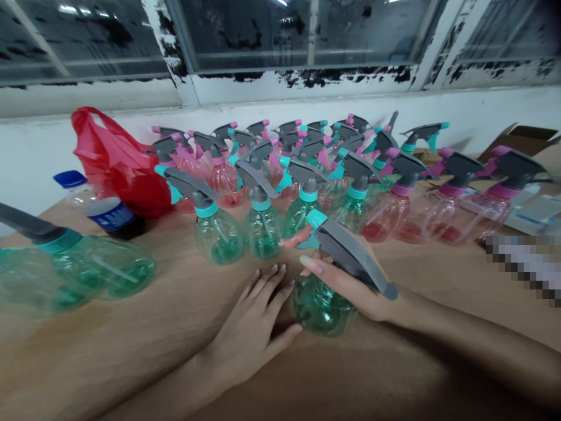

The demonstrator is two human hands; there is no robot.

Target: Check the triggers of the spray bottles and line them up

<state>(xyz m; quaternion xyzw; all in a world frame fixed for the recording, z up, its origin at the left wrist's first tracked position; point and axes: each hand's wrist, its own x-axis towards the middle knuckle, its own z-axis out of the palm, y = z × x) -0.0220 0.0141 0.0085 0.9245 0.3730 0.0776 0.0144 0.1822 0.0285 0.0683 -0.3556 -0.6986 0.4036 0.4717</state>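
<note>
My right hand (346, 280) is wrapped round the neck of a green spray bottle (322, 307) with a grey trigger head (350, 251) and teal cap; the bottle stands on the wooden table (131, 345). My left hand (258, 321) lies flat on the table with fingers spread, its fingertips close to the bottle's left side. Just beyond stand several more green spray bottles (263, 225).
Rows of pink spray bottles (403, 204) and green ones fill the table back to the white wall. A green bottle (83, 266) stands at the near left. A red plastic bag (116, 161) and a blue-capped bottle (99, 204) sit at the left; a cardboard box (523, 140) far right.
</note>
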